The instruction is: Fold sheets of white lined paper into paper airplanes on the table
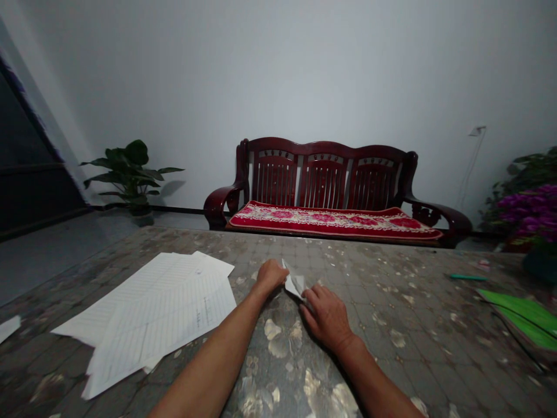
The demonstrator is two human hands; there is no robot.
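Observation:
Between my two hands a small folded piece of white paper (296,284) stands at a slant over the patterned tablecloth. My left hand (270,276) has its fingers closed on the paper's left end. At the lower right end, my right hand (327,313) pinches the same paper between thumb and fingers. Part of the paper is hidden by the fingers. To the left of my left forearm lie several overlapping lined sheets (161,313), one with handwriting near its right side.
A green pen (467,277) and a bright green sheet or folder (522,316) with a dark cord lie on the table's right side. Purple flowers (528,212) stand beyond. A paper scrap (9,328) is at far left. Behind the table (383,348) is a wooden bench (324,180).

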